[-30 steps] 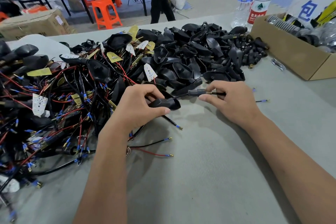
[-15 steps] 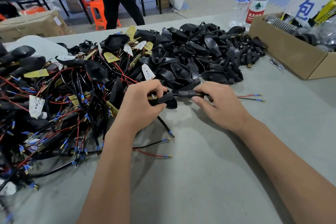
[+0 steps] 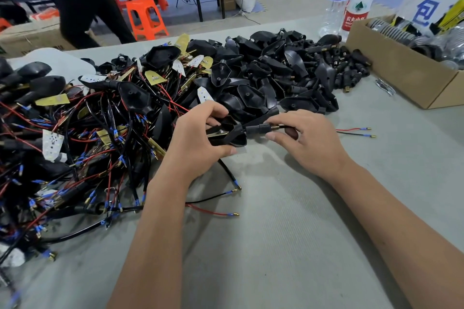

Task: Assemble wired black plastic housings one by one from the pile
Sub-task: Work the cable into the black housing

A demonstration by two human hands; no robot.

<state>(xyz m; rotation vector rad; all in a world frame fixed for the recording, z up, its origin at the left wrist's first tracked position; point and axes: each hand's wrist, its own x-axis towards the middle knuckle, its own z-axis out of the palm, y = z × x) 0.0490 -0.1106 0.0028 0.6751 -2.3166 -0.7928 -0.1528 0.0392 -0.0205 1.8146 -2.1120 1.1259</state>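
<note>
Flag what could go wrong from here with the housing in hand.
1. The red and black leads trail loose on the mat behind the right hand; a tug could snag or strain them while the stem is worked into the housing.
2. The left hand holds the housing at the edge of the tangled wired pile; neighbouring wires could catch and drag along.
3. The gold board sits loose in the shell and may shift.
</note>
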